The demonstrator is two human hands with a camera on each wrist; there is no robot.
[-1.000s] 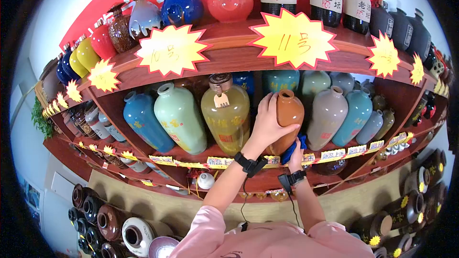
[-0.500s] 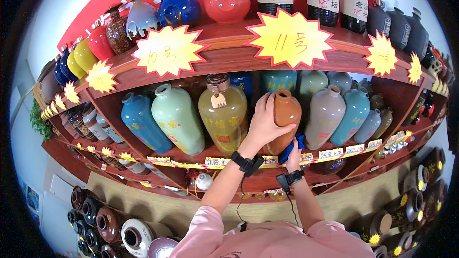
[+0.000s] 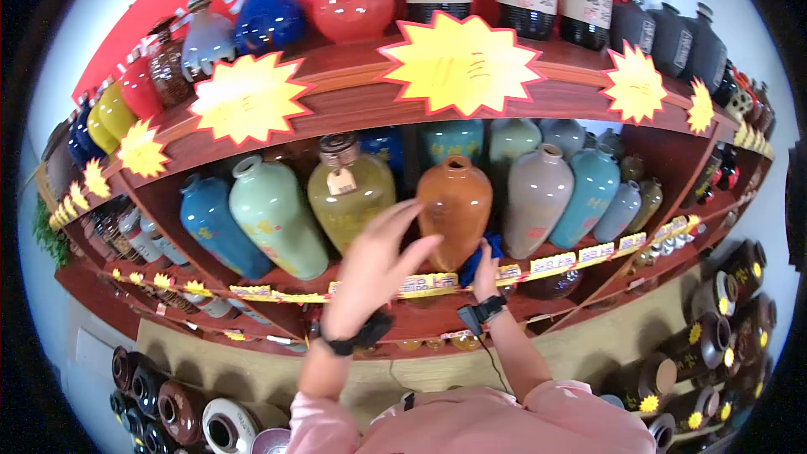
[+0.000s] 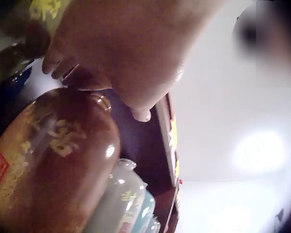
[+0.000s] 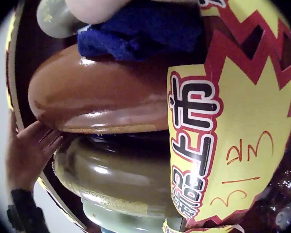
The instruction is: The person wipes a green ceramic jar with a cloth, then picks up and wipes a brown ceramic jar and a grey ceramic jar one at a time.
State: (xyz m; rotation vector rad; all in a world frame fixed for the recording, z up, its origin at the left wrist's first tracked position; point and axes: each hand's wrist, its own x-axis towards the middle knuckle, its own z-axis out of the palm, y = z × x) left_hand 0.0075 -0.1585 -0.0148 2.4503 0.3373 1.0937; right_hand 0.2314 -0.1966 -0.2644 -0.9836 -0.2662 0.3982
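A brown glazed bottle stands on the middle shelf among others, its mouth uncapped. My left hand is spread just in front and to the left of it, fingers and thumb apart with nothing between them. The left wrist view shows this hand close to the bottle's neck. At the bottle's lower right side, my right hand holds a dark blue cloth. In the right wrist view the cloth lies against the brown bottle's side, and only part of the hand shows.
An olive bottle with a tag stands left of the brown one, a grey bottle right of it. Yellow price labels line the shelf edge. Above, a starburst sign hangs from the upper shelf. Dark jars stand below.
My left hand has let go of the brown bottle and moved back to the left, fingers spreading. The bottle's front now shows more fully. My right hand stays low with the cloth.
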